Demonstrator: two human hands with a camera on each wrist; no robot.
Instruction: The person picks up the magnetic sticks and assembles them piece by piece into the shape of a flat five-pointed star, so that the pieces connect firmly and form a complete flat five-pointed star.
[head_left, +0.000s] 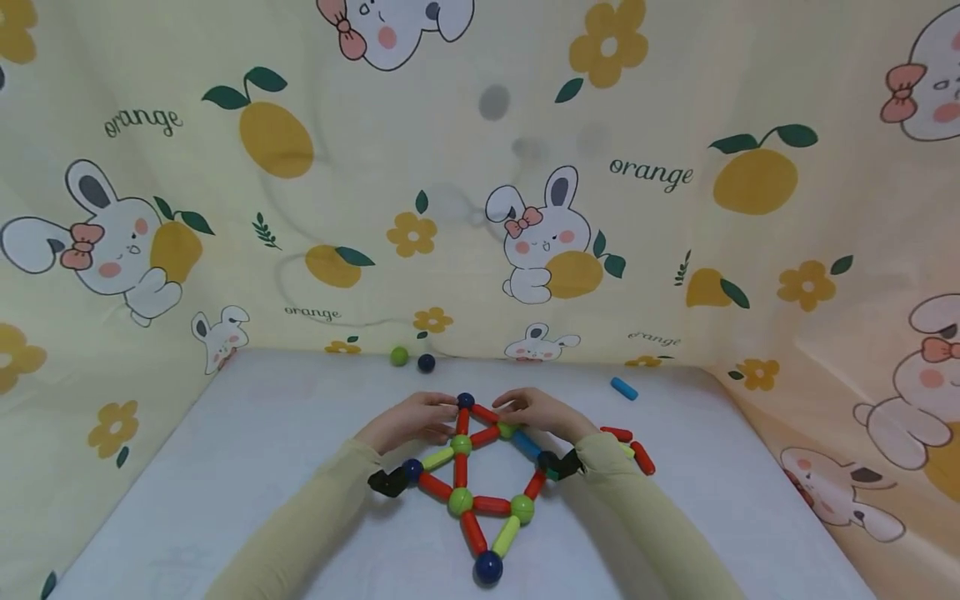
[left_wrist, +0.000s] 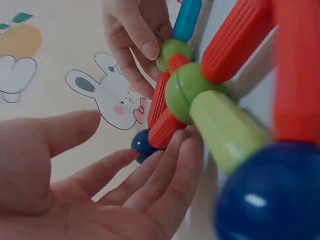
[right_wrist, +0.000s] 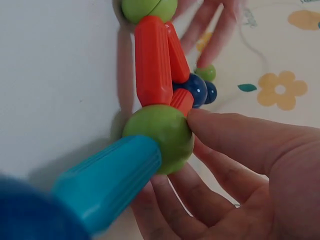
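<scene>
A flat frame of toy building rods and balls lies on the white table between the hands. Green balls join red rods (head_left: 491, 505), pale green rods (head_left: 506, 537) and a blue rod (head_left: 527, 445); dark blue balls (head_left: 488, 567) sit at the outer corners. My right hand (head_left: 543, 412) pinches a green ball (right_wrist: 160, 137) at the far right of the frame, thumb on its side and fingers behind. Beside the far dark blue ball (left_wrist: 143, 145), my left hand (head_left: 411, 417) spreads its fingers loosely, fingertips close to a red rod (left_wrist: 166, 129).
Near the back edge lie a loose green ball (head_left: 399, 357) and a dark ball (head_left: 426, 363). A loose blue rod (head_left: 624, 388) lies at the back right, with red rods (head_left: 642, 458) beside the right forearm. Patterned cloth (head_left: 450, 208) rises behind the table.
</scene>
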